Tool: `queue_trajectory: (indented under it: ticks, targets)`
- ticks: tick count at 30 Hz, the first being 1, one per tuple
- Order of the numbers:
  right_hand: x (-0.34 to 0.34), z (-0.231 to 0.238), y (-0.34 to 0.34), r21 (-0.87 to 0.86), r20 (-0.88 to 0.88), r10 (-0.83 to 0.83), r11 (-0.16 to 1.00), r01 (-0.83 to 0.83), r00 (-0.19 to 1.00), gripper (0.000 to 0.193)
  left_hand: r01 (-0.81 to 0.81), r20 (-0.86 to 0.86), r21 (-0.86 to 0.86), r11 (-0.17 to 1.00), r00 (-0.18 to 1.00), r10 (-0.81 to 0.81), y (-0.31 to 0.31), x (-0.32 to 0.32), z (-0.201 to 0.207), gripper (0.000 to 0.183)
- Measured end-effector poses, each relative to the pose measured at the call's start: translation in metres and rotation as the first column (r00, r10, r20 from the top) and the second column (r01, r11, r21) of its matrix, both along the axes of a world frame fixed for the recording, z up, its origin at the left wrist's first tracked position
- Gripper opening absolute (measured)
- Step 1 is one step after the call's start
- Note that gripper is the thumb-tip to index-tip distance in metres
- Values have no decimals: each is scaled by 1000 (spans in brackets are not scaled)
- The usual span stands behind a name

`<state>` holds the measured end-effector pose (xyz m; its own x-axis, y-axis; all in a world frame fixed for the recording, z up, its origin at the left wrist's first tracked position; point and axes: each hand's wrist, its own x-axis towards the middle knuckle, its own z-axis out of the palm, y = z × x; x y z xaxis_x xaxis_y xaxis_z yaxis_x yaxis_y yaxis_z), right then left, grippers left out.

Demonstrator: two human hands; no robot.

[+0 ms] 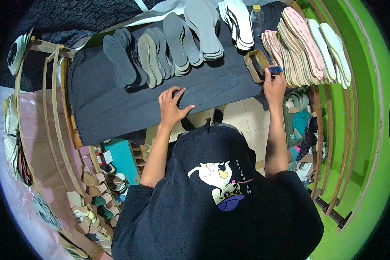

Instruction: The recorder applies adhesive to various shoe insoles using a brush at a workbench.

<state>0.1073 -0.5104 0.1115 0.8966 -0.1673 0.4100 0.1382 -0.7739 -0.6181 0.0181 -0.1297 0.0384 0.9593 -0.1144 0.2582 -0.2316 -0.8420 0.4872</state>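
My left hand (172, 106) rests at the near edge of the dark-covered table, thumb and fingers spread around the left end of a dark insole (212, 90). That insole lies flat and almost blends into the black cloth. At the right, my right hand (274, 86) pinches what looks like a brush with a dark blue handle (275, 69). Its working end is hidden from view. Beside those fingers stands an open brown rectangular container (250, 69), with brownish residue inside.
Stacks of grey insoles (174, 41), black insoles (119, 56) and white insoles (237, 24) line the table's far side. Pink and cream insoles (297, 47) crowd the right end. A clear bottle with a yellow cap (256, 19) stands behind the container. Wooden racks (56, 108) flank the table.
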Motion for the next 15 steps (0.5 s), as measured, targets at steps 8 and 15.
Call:
queue_trajectory:
  ticks: [8, 15]
  targets:
    - [-12, 16, 15, -6, -37, -25, 1000, 25, 999, 18, -3, -18, -26, 1000, 1000, 3, 1, 1, 0, 74]
    - [-27, 38, 62, 92, 171, 32, 995, -48, 985, 18, -5, -2, -32, 999, 1000, 5, 1, 1, -3, 72]
